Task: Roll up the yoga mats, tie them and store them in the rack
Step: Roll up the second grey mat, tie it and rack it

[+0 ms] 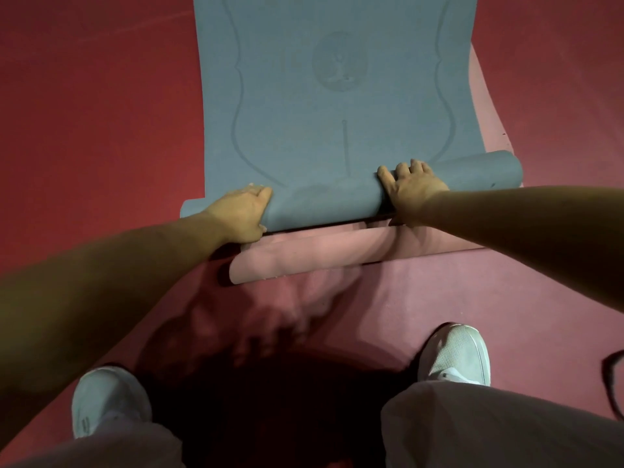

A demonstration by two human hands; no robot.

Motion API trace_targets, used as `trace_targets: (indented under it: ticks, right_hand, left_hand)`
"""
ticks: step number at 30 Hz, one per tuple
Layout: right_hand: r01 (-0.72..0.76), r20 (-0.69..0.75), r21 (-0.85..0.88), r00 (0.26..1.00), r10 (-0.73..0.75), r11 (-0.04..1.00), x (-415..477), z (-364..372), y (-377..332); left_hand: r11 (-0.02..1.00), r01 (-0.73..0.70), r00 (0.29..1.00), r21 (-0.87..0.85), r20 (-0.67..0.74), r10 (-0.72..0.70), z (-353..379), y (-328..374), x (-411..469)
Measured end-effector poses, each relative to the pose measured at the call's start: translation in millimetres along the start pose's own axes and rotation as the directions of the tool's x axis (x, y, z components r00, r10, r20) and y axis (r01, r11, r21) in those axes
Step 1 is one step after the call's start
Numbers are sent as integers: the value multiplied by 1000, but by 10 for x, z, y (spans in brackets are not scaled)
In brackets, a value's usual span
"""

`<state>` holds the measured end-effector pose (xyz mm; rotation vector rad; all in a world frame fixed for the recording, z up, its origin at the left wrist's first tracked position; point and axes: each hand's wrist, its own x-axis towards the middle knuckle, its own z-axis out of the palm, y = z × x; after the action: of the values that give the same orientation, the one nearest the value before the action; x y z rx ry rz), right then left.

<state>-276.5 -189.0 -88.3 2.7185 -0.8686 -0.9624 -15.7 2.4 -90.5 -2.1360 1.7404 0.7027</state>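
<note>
A blue mat [331, 96] is laid flat on a pink mat [304, 258]. A faint embossed border, a round emblem and a centre line are seen on its face. Its near end is wound into a roll [324, 204], which lies across the view slightly askew, the right end farther off than the left. From the roll the flat part stretches away to the top of the view.

The roll is gripped by 2 hands. The left hand [239, 214] is set toward the roll's left end, with fingers curled over the top and the thumb tucked against the near side. The right hand [410, 190] is set right of the roll's middle, with fingers bent over the far side and the thumb spread leftward. Both arms are held nearly straight toward the roll.

The pink mat shows as a strip just nearer than the roll and beyond its right end. Red floor [84, 96] lies around the roll. Well nearer than the roll, a left shoe [108, 400], a right shoe [456, 352] and grey trousers [489, 434] are seen. A black loop [606, 383] is cut off far right of the roll; what it is cannot be told.
</note>
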Motion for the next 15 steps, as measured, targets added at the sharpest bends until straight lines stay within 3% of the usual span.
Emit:
trace_targets:
  ticks: [3,6,9,15]
  right_hand:
    - [2,-32,-57,999,-4,998,-52,-10,-24]
    - [31,-74,-147,996,-42,989,-177,52,-9]
    - [94,-91,-120,990,-105,988,-233,47,73]
    - [159,79,25,984,-161,987,-496,21,142]
  left_hand:
    - [996,67,990,51,122,-73,41,44,58]
    - [989,49,996,141,72,-59,52,29,75]
    - [993,-1,999,115,44,-4,-20,19,48]
    - [992,-111,944,-61,306,124,-117,311,-168]
